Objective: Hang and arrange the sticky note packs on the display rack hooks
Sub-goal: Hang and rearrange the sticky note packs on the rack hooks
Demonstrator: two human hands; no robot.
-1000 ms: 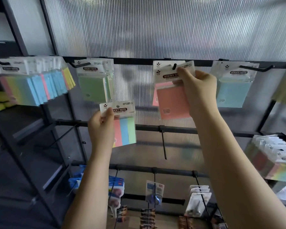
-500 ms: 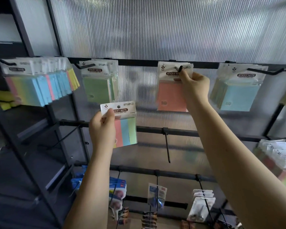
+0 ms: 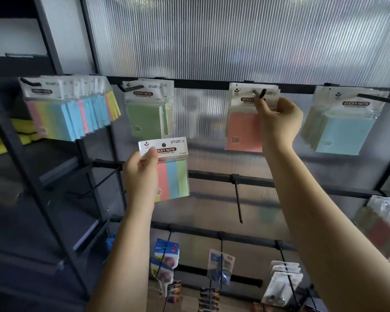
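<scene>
A ribbed translucent panel (image 3: 234,41) backs the display rack (image 3: 200,83), whose top black rail carries four hooks of sticky note packs. At far left hangs a thick row of multicolour packs (image 3: 70,109), then green packs (image 3: 149,109), then the pink packs (image 3: 245,122), and at far right the blue packs (image 3: 345,124). Lower rails hold a bare hook (image 3: 238,199) and, further down, small carded goods (image 3: 221,264). Both forearms reach upward from the bottom of the view. The right arm stretches up and left, its right hand (image 3: 279,122) raised to the pink packs' white header, fingers curled and pinching the front pack at the card just under the hook tip (image 3: 262,93), which pokes through the header hole. The left arm rises nearly vertical, and the left hand (image 3: 142,174) grips a striped multicolour pack (image 3: 167,170) by its left edge, thumb across the header, holding it upright in the air below the green packs and clear of any hook.
</scene>
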